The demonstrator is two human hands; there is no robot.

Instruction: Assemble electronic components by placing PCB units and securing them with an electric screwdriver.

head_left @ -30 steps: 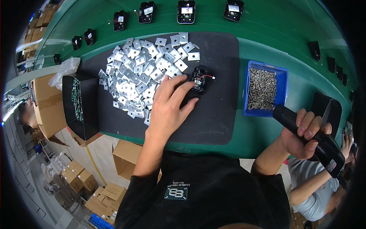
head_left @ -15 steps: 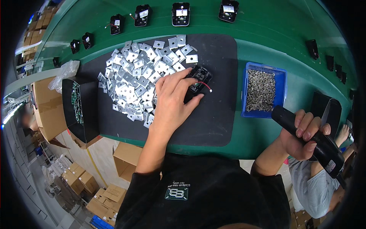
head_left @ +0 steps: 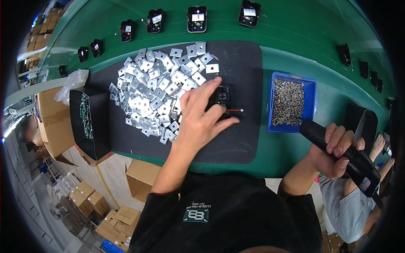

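My left hand (head_left: 201, 111) is over a small black plastic housing (head_left: 224, 96) on the dark mat. Its fingers are spread, with the index finger reaching past the far end and the thumb near the close end; part of the housing is hidden beneath them. A red wire (head_left: 234, 110) with a white plug sticks out to the right. On the mat's left side lies a heap of silver metal plates (head_left: 154, 86) with holes. My right hand (head_left: 335, 149) is wrapped around a black corded electric screwdriver (head_left: 313, 129), held at the right of the bench near the screw bin.
A blue bin (head_left: 270, 103) full of small screws (head_left: 288, 102) stands right of the mat. Black boxes flank the bench, the left one (head_left: 101, 122) holding green circuit boards (head_left: 85, 116). Several housings (head_left: 197, 19) line the far green surface. Another person (head_left: 344, 206) sits at the right.
The black housing has turned, so its red wire now points straight right. My left hand has shifted slightly right and its fingers have spread. My right hand stays nearly still with the screwdriver.
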